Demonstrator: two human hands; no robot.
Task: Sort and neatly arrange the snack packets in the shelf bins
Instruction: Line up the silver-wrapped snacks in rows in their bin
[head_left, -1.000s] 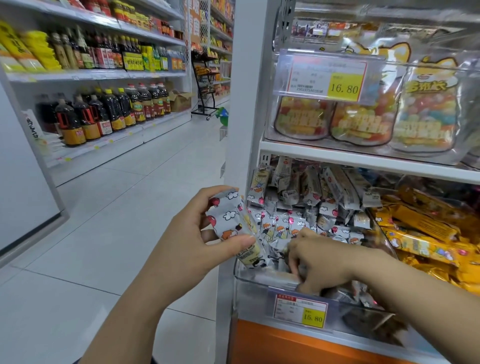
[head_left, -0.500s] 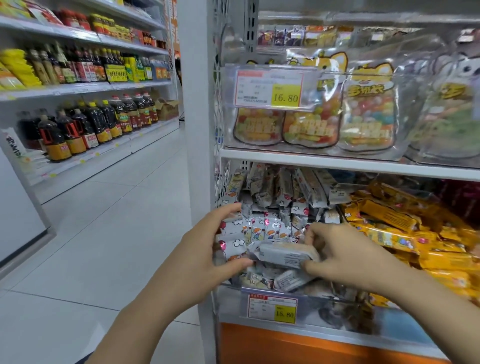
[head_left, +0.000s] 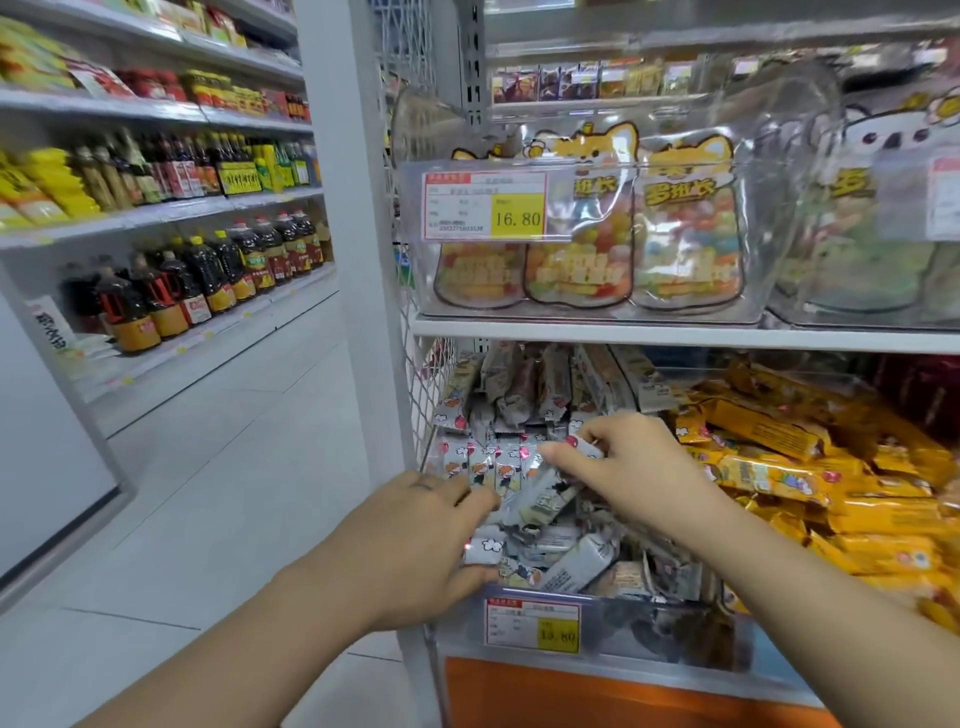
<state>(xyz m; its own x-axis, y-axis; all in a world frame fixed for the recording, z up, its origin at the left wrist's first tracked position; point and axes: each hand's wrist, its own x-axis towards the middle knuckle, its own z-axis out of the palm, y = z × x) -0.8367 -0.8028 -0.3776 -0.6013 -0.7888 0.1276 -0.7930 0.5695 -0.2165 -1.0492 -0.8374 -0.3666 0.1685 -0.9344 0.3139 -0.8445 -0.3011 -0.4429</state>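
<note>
At the front left corner of the clear bin (head_left: 623, 631), the left hand (head_left: 415, 535) clasps a bunch of grey packets (head_left: 488, 545) between thumb and fingers. The right hand (head_left: 634, 467) pinches a single grey packet (head_left: 545, 493) over the pile, beside the yellow packets (head_left: 779, 467).

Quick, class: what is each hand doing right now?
Left hand: grips a bundle of grey snack packets.
Right hand: pinches one grey packet.

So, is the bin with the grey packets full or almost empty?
Full: grey packets fill the bin up to its front wall, some standing in rows at the back, others lying loose in front.
</note>
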